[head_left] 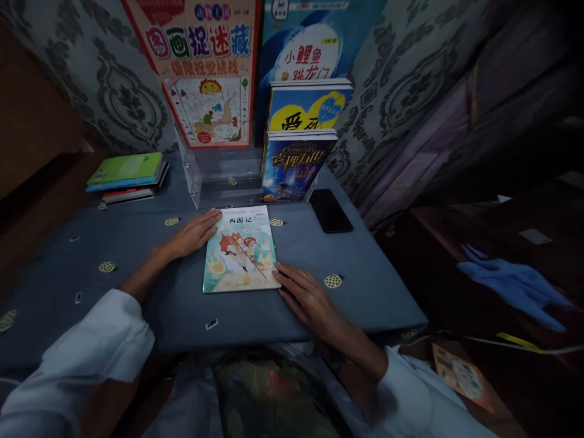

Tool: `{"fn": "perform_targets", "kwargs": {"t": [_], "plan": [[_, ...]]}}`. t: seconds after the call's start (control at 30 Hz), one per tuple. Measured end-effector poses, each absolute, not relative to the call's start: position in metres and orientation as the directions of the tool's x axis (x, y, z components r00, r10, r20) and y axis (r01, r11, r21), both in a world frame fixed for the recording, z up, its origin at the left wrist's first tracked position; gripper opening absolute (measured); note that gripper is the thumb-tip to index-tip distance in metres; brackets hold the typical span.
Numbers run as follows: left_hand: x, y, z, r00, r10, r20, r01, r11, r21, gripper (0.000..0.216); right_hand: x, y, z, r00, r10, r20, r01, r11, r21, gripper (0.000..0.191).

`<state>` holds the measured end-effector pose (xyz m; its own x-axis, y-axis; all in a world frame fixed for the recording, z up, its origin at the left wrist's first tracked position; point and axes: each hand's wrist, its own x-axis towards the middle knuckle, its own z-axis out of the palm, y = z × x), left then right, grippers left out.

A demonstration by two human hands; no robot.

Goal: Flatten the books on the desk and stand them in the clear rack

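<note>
A thin children's book (239,249) with a colourful cover lies flat on the blue-grey tablecloth (182,304) in front of me. My left hand (194,234) lies flat with fingers stretched out, its fingertips touching the book's upper left edge. My right hand (305,295) rests flat on the cloth, fingers out, touching the book's lower right corner. Neither hand grips anything.
A clear acrylic stand (205,176) at the back holds upright books (296,164) and a large picture book (205,73). A stack of books (128,176) lies at the back left. A black phone (331,210) lies to the right. A blue cloth (515,286) lies beyond the table's right edge.
</note>
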<state>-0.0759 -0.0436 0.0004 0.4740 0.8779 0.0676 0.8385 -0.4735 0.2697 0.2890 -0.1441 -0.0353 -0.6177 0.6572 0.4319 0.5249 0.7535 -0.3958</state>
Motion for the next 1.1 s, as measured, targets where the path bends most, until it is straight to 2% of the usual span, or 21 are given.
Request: {"fn": "perform_targets", "kwargs": {"t": [0.2,0.4,0.63,0.9,1.1], "plan": [[-0.075,-0.094,0.002,0.515,0.854,0.071,0.808,-0.512,0.293,0.068,0.287,-0.144,-0.029,-0.625,0.643,0.442,0.517,0.766,-0.383,0.039],[-0.065,-0.156,0.006,0.58,0.812,0.07,0.784,-0.58,0.221,0.053,0.287,-0.142,-0.032,-0.629,0.653,0.423,0.53,0.757,-0.381,0.04],[-0.044,-0.214,-0.002,0.588,0.798,0.133,0.785,-0.603,0.146,0.057,0.287,-0.142,-0.04,-0.612,0.663,0.43,0.536,0.748,-0.391,0.039],[0.005,-0.223,-0.012,0.547,0.821,0.164,0.825,-0.562,0.062,0.059,0.284,-0.137,-0.039,-0.636,0.639,0.432,0.517,0.769,-0.376,0.038],[0.073,-0.206,-0.017,0.555,0.815,0.168,0.819,-0.57,0.062,0.066,0.283,-0.135,-0.044,-0.625,0.639,0.449,0.497,0.769,-0.402,0.056]]}}
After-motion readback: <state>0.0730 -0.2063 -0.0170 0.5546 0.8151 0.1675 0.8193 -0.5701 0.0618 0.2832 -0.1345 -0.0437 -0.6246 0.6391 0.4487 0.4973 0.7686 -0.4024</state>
